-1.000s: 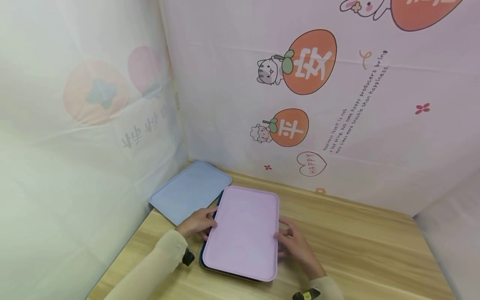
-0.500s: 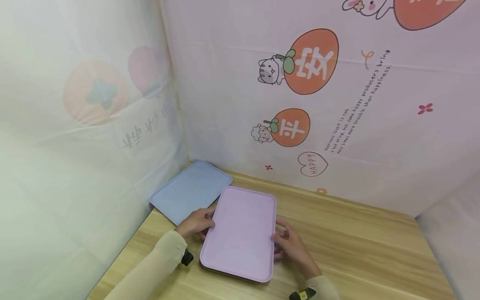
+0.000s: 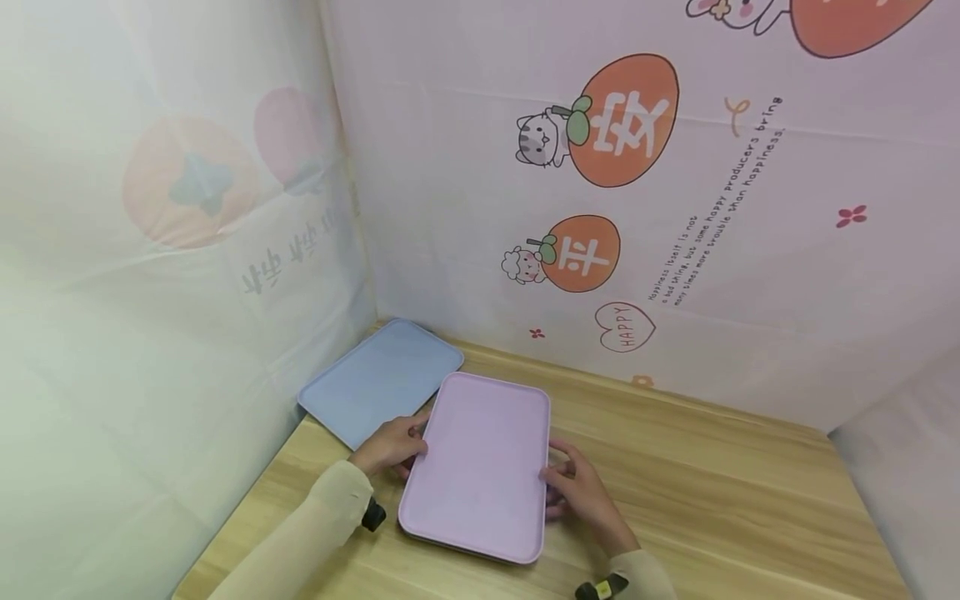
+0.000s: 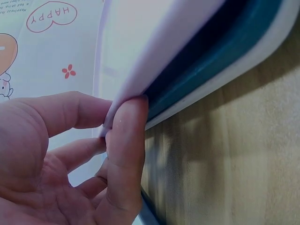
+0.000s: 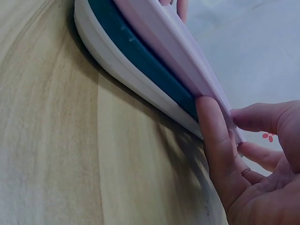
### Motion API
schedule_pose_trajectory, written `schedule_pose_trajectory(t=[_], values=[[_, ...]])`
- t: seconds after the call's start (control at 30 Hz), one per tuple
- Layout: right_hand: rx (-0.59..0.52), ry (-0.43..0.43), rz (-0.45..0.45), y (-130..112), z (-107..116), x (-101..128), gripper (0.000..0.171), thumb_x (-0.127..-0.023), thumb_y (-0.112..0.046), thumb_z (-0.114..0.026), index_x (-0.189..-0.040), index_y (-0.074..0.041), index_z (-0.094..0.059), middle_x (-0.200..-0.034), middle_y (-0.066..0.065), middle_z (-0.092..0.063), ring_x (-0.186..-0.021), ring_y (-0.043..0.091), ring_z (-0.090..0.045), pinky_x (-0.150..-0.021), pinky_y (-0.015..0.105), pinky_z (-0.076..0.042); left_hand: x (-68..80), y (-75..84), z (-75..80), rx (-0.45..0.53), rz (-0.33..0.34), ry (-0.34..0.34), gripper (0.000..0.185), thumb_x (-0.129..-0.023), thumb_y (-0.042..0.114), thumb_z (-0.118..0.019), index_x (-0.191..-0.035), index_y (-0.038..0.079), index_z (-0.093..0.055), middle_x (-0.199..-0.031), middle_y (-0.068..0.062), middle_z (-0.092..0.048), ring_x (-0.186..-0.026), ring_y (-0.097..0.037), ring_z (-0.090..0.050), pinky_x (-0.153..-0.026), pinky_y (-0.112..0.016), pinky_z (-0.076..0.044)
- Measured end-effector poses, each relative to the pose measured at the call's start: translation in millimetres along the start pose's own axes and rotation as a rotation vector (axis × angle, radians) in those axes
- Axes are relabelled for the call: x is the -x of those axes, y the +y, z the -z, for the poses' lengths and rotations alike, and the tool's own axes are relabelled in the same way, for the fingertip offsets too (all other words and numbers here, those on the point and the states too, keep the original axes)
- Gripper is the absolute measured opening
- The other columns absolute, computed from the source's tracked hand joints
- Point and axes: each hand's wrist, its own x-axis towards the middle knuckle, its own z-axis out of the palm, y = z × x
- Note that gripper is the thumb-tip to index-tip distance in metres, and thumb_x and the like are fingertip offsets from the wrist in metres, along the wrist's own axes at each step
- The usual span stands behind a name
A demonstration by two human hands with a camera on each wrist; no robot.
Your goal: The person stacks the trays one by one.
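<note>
The pink tray [image 3: 477,467] lies at lower centre of the head view, long axis running from the near edge toward the back wall. It tops a dark teal tray [image 4: 220,61] and a white tray [image 5: 126,70], both mostly hidden. The left hand [image 3: 392,446] and right hand [image 3: 581,492] pinch its long edges. A light blue tray [image 3: 378,379] lies upper left.

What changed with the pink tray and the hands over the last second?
The pink tray, gripped at its edges by the left hand and right hand, slid slightly left and toward the person, now covering the dark teal tray beneath it. Both hands kept their grip. The blue tray and wooden table stayed as they were.
</note>
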Motion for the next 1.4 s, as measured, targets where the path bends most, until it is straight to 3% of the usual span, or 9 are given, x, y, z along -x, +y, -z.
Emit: schedule_pose_trajectory(t=[0.67, 1.17, 1.4], values=[[-0.001, 0.017, -0.014, 4.4, -2.0, -1.2, 0.069, -0.105, -0.011, -0.070, -0.166, -0.006, -0.039, -0.110, 0.017, -0.065, -0.074, 0.021, -0.067, -0.063, 0.046, -0.068, -3.4, -4.3, 0.6, -0.006, 0.014, -0.013, 0.080, -0.093, 0.002, -0.066, -0.168, 0.009, -0.040, -0.095, -0.010, -0.059, -0.068, -0.018, -0.065, -0.049, -0.029, -0.059], [0.021, 0.019, -0.019, 0.3, -6.7, 0.7, 0.066, -0.107, -0.012, -0.067, -0.167, -0.008, -0.039, -0.112, 0.018, -0.065, -0.074, 0.022, -0.066, -0.062, 0.049, -0.068, -5.2, -8.3, 6.9, 0.046, 0.013, -0.069, 0.079, -0.099, 0.002, -0.071, -0.170, 0.008, -0.037, -0.101, -0.011, -0.061, -0.070, -0.018, -0.068, -0.050, -0.029, -0.059], [0.026, 0.012, -0.015, 0.6, -7.3, 3.0, 0.066, -0.108, -0.014, -0.066, -0.167, -0.007, -0.037, -0.112, 0.018, -0.064, -0.074, 0.023, -0.065, -0.062, 0.049, -0.068, -5.0, -5.9, 6.9, 0.019, 0.009, -0.073, 0.075, -0.102, 0.004, -0.069, -0.170, 0.009, -0.037, -0.102, -0.011, -0.063, -0.069, -0.018, -0.067, -0.050, -0.028, -0.059]])
